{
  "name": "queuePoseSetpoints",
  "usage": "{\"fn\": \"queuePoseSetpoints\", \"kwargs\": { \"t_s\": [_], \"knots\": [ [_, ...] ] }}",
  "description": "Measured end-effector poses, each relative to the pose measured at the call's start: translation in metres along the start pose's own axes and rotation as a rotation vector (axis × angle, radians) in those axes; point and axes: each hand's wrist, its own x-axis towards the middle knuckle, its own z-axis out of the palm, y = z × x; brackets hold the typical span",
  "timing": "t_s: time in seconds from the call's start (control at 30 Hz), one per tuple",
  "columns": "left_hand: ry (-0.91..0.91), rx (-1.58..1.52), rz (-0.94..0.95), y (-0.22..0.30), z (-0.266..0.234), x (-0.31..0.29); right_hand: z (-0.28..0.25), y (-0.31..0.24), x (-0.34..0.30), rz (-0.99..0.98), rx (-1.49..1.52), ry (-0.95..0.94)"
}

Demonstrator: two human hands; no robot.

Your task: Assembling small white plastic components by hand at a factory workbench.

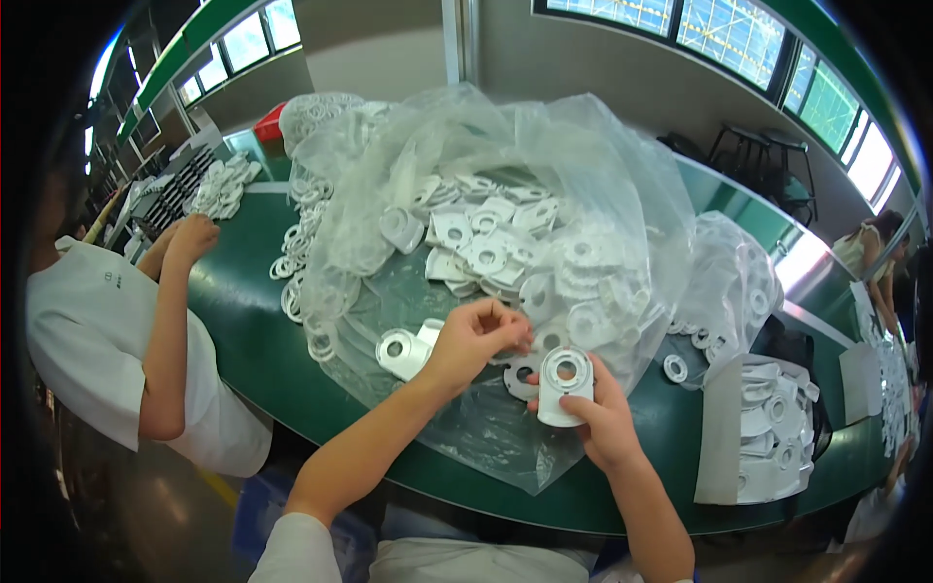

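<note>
My right hand (604,416) grips a white plastic housing (556,406), rounded at its ends, with a ring around a hole near the top. The thumb presses on its face. My left hand (476,342) hovers just up and left of it, fingers curled together; whether anything small is between them is hidden. Below that hand, two white housings (397,352) lie on the clear plastic bag. Another white part with a hole (521,379) shows beside the held housing. Inside the open clear bag (593,146) is a heap of similar white housings (486,255).
White rings (292,264) line the bag's left side on the green table (243,325). To the right are a smaller bag of rings (731,262), a loose ring (674,367) and a box (719,437) of white parts. A co-worker (126,330) sits at left, handling white pieces (222,185).
</note>
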Motion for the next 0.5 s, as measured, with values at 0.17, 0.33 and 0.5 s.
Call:
{"fn": "queuePoseSetpoints", "kwargs": {
  "t_s": [0.17,0.33,0.5],
  "knots": [
    [-0.046,0.406,0.321,0.013,-0.006,0.008,0.001,-0.001,0.005,0.027,-0.022,0.017],
    [-0.017,1.031,0.489,0.016,-0.008,0.003,0.000,0.001,0.003,0.031,-0.032,0.057],
    [0.093,1.123,0.575,0.013,-0.016,0.002,0.002,0.000,0.001,0.019,-0.027,0.038]
  ]
}}
